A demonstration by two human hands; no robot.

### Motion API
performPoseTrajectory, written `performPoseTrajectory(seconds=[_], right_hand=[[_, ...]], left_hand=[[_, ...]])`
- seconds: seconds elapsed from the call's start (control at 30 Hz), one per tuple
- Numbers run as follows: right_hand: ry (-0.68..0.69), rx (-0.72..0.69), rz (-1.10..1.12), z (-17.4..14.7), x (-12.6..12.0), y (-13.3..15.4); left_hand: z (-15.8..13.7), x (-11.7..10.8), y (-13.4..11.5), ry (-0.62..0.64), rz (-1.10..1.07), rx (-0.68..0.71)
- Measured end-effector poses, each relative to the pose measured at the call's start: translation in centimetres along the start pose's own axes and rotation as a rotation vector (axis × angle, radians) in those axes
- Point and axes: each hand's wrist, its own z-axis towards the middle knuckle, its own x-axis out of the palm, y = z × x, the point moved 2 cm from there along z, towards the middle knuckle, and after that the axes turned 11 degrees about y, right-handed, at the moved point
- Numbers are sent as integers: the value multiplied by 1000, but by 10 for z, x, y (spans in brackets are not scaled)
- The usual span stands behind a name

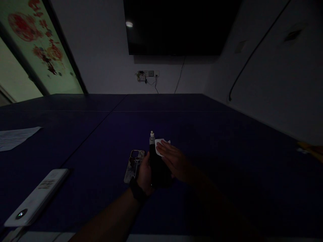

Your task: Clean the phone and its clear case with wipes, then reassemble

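My left hand, with a dark band on its wrist, grips a black flat slab that looks like a phone. Low light hides the slab's details. My right hand presses a folded white wipe with its fingers against the slab's upper part. Just beyond the slab stands a small clear bottle with a white cap, its lower part hidden. A patterned phone case with a camera cut-out lies on the table left of my left hand.
On the dark blue table, a white power bank with a cable lies at the left front. A printed sheet rests farther left. A yellow item is at the right edge. Beyond are wall sockets and a large screen.
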Motion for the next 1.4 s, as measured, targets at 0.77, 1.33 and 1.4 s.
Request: performPoseTrajectory(seconds=[0.77, 1.33, 1.4], right_hand=[[31, -51, 115, -2, 2, -3], [153, -138, -8, 6, 6, 43], [174, -149, 46, 3, 2, 37]], left_hand=[[3, -5, 0, 22, 7, 12], [3, -3, -8, -79, -45, 137], [3, -2, -9, -64, -60, 96]])
